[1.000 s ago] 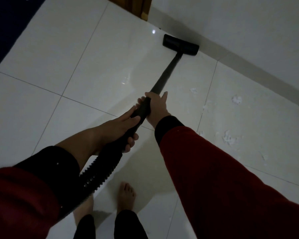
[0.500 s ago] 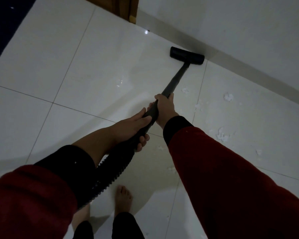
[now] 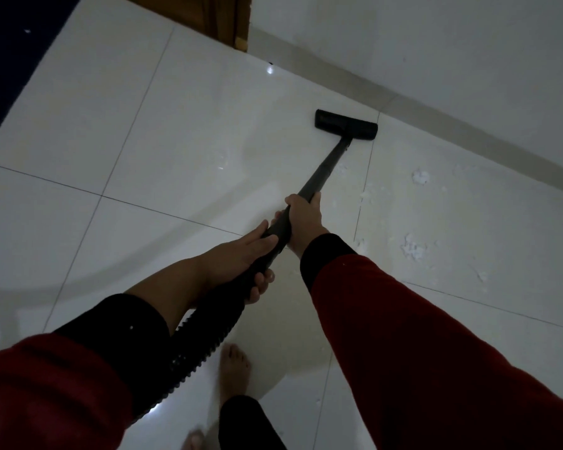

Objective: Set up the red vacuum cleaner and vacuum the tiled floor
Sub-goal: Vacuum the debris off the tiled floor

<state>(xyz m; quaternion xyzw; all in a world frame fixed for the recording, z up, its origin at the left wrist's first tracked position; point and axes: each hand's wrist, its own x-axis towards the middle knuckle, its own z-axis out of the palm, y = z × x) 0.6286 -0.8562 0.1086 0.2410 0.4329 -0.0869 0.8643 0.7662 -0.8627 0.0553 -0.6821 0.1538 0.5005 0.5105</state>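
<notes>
Both-handed, hand (image 3: pixel 241 254) and hand (image 3: pixel 304 219) round wand (image 3: pixel 322 170)

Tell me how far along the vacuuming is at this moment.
Setup looks done: both the left hand and right hand grip the black wand, and the floor head sits flat on the tiles near the baseboard. Vacuuming is in hand. Left to do: white debris lies scattered on the tile to the right of the wand, with more bits nearer the wall.
</notes>
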